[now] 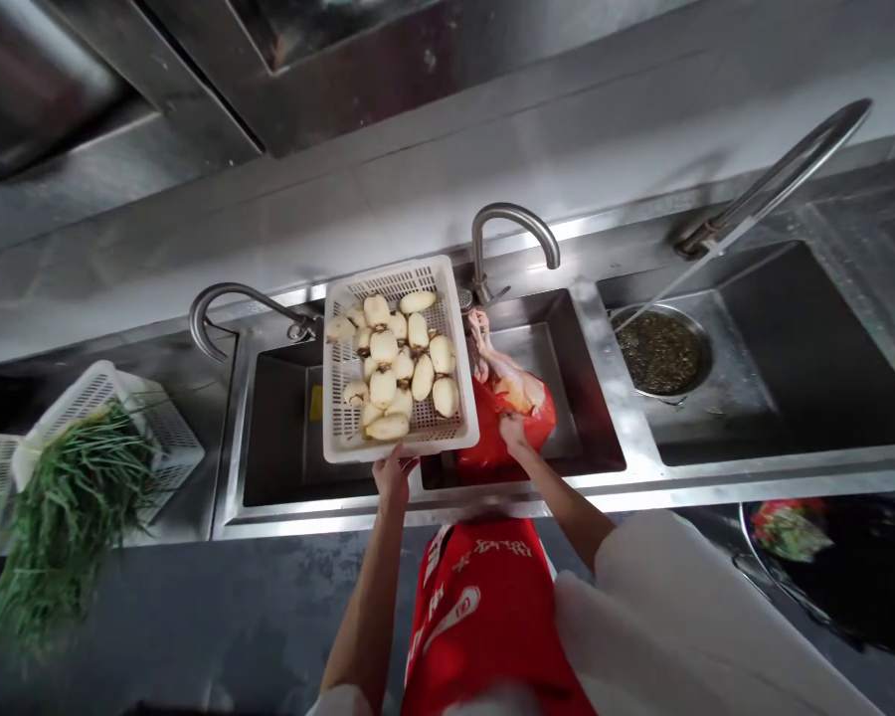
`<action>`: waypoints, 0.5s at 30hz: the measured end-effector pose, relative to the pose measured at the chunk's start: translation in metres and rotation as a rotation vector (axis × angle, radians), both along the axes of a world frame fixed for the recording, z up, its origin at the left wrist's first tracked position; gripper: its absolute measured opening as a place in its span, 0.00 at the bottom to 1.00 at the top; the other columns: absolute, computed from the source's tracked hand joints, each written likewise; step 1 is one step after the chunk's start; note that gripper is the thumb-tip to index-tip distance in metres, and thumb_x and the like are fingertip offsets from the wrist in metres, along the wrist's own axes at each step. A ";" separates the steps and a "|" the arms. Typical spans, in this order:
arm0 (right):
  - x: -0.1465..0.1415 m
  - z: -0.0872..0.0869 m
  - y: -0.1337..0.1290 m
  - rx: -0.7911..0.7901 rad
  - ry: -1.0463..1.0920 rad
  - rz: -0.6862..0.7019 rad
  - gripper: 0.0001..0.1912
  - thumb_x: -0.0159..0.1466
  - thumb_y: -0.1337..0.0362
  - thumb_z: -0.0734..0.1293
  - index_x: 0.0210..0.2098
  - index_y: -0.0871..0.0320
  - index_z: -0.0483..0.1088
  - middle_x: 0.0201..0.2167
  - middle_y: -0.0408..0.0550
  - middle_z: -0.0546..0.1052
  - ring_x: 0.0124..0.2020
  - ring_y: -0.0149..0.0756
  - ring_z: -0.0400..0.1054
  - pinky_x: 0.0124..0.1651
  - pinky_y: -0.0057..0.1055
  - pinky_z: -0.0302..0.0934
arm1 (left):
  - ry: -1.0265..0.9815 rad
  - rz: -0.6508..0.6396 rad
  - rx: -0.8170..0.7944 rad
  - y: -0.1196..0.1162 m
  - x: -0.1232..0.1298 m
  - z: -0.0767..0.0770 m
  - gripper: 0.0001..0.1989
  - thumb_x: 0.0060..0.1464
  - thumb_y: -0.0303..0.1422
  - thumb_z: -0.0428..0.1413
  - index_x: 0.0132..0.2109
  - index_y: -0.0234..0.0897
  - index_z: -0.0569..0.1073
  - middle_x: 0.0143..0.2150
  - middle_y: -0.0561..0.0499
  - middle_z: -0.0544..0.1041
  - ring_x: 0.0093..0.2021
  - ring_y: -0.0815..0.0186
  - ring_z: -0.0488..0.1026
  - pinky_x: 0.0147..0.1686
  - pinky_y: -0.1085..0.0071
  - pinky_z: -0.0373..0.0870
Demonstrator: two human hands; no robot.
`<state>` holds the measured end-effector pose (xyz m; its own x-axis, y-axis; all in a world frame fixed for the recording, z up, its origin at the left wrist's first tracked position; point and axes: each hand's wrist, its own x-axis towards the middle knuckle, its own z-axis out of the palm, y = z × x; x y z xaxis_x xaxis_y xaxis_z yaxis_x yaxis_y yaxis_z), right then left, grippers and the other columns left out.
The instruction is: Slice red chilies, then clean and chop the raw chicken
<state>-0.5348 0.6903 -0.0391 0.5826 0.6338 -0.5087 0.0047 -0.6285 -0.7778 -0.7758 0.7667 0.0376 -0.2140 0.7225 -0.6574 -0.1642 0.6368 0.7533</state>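
Plastic basket (440,445): white, rectangular, slotted; over the left sink (268,438) and its divider, just beyond the left hand (392,477).
Lotus roots (384,348): pale, smooth, blunt ovals with brown-ringed ends, heaped inside.
Left hand: gripping the front rim.
Red bag (483,438): thin, crumpled plastic partly around a plucked bird (520,388), in the steel middle sink (597,438).
Right hand (513,430): fingers closed on the bag.

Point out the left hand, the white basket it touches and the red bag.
Left hand (392,479): head view, middle of the hand.
White basket (442,447): head view, on its near rim.
Red bag (484,425): head view, on its side beside the basket.
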 end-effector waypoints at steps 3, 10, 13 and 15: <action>0.007 0.009 -0.011 0.057 0.036 -0.132 0.14 0.71 0.58 0.62 0.37 0.62 0.73 0.35 0.49 0.77 0.35 0.33 0.70 0.41 0.32 0.68 | 0.050 0.016 0.001 0.000 -0.001 0.000 0.10 0.47 0.29 0.63 0.37 0.32 0.72 0.28 0.53 0.74 0.24 0.69 0.73 0.27 0.68 0.75; 0.042 0.075 -0.063 0.424 0.061 -0.412 0.15 0.57 0.52 0.64 0.23 0.56 0.62 0.19 0.38 0.64 0.22 0.27 0.54 0.27 0.27 0.51 | 0.069 0.043 0.037 -0.001 0.006 -0.004 0.12 0.50 0.29 0.62 0.41 0.35 0.71 0.32 0.52 0.75 0.25 0.70 0.73 0.27 0.70 0.73; 0.042 0.105 -0.083 0.508 0.052 -0.501 0.11 0.54 0.55 0.64 0.24 0.56 0.63 0.20 0.38 0.65 0.23 0.27 0.55 0.27 0.26 0.51 | 0.056 0.035 0.028 -0.001 0.007 -0.006 0.12 0.50 0.28 0.62 0.41 0.36 0.69 0.33 0.52 0.75 0.26 0.69 0.73 0.28 0.70 0.73; 0.035 0.125 -0.092 0.537 0.066 -0.552 0.09 0.52 0.58 0.64 0.24 0.56 0.63 0.20 0.37 0.64 0.22 0.26 0.54 0.26 0.25 0.50 | 0.038 0.032 0.029 -0.001 0.006 -0.007 0.13 0.50 0.28 0.62 0.42 0.36 0.69 0.34 0.52 0.75 0.26 0.70 0.72 0.30 0.69 0.72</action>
<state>-0.4995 0.5987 0.0858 0.8649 0.4302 -0.2585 -0.2570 -0.0629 -0.9644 -0.7694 0.7653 0.0303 -0.2615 0.7336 -0.6272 -0.1549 0.6095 0.7775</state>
